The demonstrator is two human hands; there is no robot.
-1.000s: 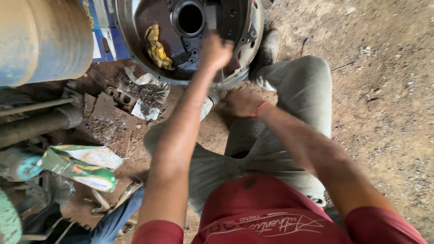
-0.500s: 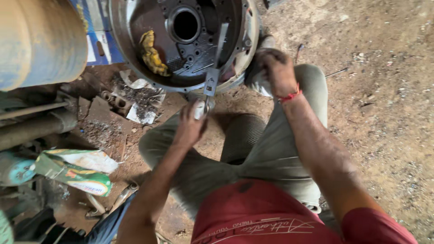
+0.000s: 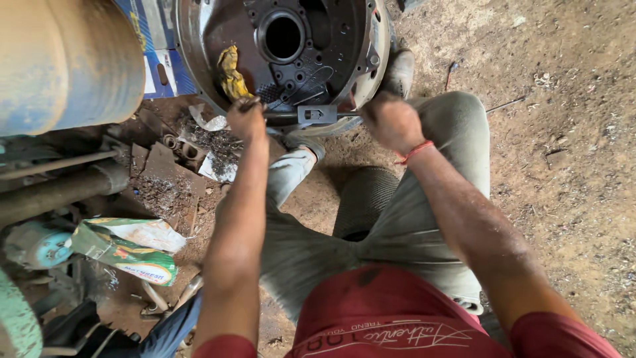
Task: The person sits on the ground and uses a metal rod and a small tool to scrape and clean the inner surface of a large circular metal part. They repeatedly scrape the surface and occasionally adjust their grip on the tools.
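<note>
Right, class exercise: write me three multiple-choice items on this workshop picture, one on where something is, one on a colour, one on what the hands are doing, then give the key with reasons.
1. Where does the yellow rag lie?
A. inside the round metal housing
B. on the person's knee
C. on the dirt floor at the right

2. What colour is the band on the right wrist?
A. blue
B. red
C. white

3. How is the metal bar tool held?
A. by the left hand alone
B. lying loose on the ground
C. by both hands, one at each end

Key: 1 A, the rag sits within the housing's rim, left of its centre hole. 2 B, a red wrist band circles the right wrist. 3 C, the left hand grips one end and the right hand the other, the bar lying across the housing's lower edge.
</note>
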